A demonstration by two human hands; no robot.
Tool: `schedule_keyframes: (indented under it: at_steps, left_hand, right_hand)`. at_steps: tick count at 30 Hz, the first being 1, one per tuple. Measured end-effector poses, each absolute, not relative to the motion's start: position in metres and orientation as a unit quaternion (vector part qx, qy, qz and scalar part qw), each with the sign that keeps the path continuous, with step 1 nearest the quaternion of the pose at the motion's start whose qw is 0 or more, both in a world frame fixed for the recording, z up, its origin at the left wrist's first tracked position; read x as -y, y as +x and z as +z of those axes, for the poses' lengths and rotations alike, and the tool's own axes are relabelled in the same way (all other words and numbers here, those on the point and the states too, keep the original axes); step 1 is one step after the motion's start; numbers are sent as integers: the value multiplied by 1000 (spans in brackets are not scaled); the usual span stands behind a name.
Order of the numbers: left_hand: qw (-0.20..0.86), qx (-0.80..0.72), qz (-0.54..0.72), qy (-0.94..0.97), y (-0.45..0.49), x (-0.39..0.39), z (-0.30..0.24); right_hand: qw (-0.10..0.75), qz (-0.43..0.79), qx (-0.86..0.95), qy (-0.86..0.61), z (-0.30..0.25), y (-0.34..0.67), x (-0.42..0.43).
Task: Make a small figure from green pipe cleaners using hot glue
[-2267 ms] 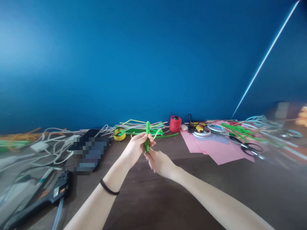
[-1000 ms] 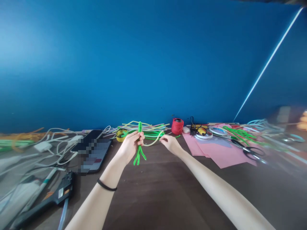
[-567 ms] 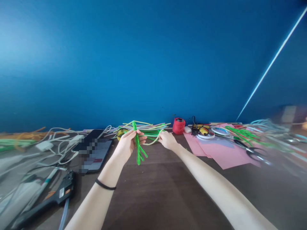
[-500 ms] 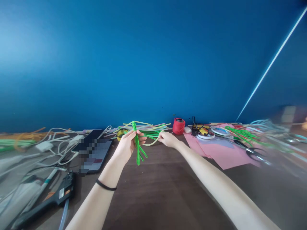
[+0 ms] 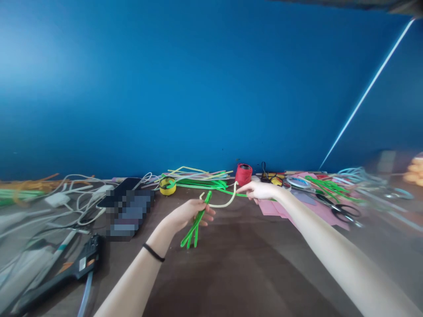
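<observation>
My left hand (image 5: 188, 215) is closed around a small bundle of green pipe cleaners (image 5: 195, 229), folded into loops at their lower ends. A curved cream pipe cleaner (image 5: 223, 205) is also at its fingers and bends up to the right. My right hand (image 5: 262, 190) is at the back right of the table, index finger stretched to the left. A long green pipe cleaner (image 5: 228, 192) runs from the pile to this hand and seems pinched under its fingers; the exact grip is partly hidden. Behind the hand is a red spool (image 5: 243, 175).
A pile of green and pale pipe cleaners (image 5: 201, 182) lies along the wall beside a yellow tape roll (image 5: 168, 186). At left are phones (image 5: 132, 215), white cables (image 5: 81, 200) and a glue gun (image 5: 82, 264). Pink paper (image 5: 325, 213) and scissors (image 5: 345, 214) lie at right.
My left hand has moved right and down with the green bundle and now has the cream pipe cleaner too. My right hand has let go of the cream one and shifted right, drawing out a green one.
</observation>
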State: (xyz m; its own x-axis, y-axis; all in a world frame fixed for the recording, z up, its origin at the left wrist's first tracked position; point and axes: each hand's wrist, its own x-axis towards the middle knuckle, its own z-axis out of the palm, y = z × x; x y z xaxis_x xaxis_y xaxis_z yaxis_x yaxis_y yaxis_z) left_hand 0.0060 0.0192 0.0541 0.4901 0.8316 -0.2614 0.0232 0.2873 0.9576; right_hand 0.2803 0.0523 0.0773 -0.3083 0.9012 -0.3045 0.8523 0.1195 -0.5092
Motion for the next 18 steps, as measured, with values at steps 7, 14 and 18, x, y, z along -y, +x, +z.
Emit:
schedule_keyframes:
  at_steps: [7, 14, 18]
  left_hand:
    - [664, -420, 310, 536, 9, -24, 41]
    - [636, -451, 349, 520, 6, -30, 39]
    - [635, -448, 334, 534, 5, -29, 39]
  right_hand:
    - [209, 277, 735, -582, 74, 240, -57]
    - [246, 173, 708, -639, 91, 225, -95]
    - [317, 76, 686, -650, 108, 234, -94]
